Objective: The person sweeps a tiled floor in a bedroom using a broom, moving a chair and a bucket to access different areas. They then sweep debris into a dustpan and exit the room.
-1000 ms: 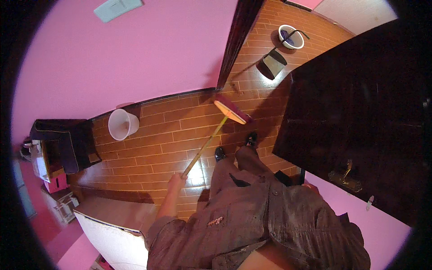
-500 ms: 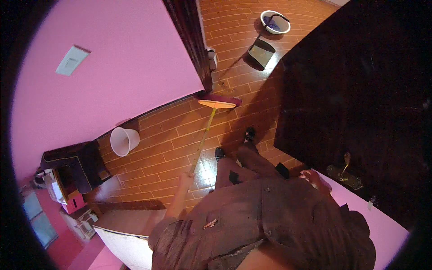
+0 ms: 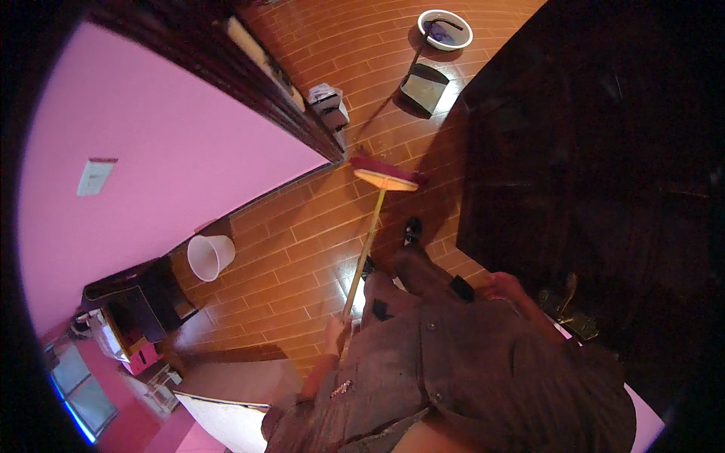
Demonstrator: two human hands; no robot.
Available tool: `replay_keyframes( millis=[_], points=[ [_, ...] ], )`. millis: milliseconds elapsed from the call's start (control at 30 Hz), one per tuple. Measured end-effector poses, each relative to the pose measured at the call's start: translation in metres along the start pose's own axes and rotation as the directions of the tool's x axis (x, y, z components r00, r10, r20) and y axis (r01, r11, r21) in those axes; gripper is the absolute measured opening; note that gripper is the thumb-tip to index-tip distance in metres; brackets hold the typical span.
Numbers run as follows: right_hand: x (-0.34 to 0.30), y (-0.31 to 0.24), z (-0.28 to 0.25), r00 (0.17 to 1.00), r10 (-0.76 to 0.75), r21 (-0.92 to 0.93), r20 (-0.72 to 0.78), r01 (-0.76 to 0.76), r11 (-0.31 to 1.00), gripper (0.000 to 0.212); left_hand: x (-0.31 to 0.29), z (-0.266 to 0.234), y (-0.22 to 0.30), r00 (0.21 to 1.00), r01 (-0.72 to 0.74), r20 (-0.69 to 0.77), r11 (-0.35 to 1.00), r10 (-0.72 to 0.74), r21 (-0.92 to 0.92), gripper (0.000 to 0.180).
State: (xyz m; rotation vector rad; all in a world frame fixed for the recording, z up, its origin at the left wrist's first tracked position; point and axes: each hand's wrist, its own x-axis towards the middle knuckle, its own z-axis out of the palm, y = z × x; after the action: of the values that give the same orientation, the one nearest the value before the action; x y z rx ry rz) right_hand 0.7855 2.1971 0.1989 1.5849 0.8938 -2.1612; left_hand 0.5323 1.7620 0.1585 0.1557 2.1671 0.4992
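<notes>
My left hand (image 3: 337, 330) is closed around the yellow handle of a broom (image 3: 370, 234). The broom's orange head (image 3: 386, 180) has dark red bristles, which rest on the floor just beyond the corner of the pink wall. Scraps of dirt lie past the bristles. My right hand (image 3: 501, 287) hangs by my right hip, loosely curled, with nothing seen in it. Farther off, a long-handled dustpan (image 3: 424, 90) stands on the floor, its dark handle leaning over a white basin (image 3: 424, 23) with something bluish inside.
A dark door (image 3: 566, 166) with a brass handle (image 3: 570, 306) fills the right side. On the left, a white bucket (image 3: 211, 257) lies tilted by the pink wall (image 3: 174, 143), near a dark draped piece of furniture (image 3: 151, 294). Stacked items (image 3: 329, 106) sit behind the doorframe.
My left hand and the broom have moved to the right. My right hand has come forward from my side. The view has turned, showing more beyond the doorframe.
</notes>
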Motion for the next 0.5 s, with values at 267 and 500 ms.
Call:
replay_keyframes(
  millis=[267,500],
  points=[
    [0.072,-0.013,-0.016,0.979,-0.191,-0.673,-0.070,0.095,0.734,0.023,0.055,-0.015,0.071,0.963,0.257,0.035,0.951,-0.267,0.170,0.032],
    [0.088,-0.146,0.027,0.979,-0.185,-0.423,-0.090,0.131,0.897,0.025,0.049,-0.010,0.081,0.996,0.083,-0.017,0.995,-0.082,0.059,0.035]
  ],
)
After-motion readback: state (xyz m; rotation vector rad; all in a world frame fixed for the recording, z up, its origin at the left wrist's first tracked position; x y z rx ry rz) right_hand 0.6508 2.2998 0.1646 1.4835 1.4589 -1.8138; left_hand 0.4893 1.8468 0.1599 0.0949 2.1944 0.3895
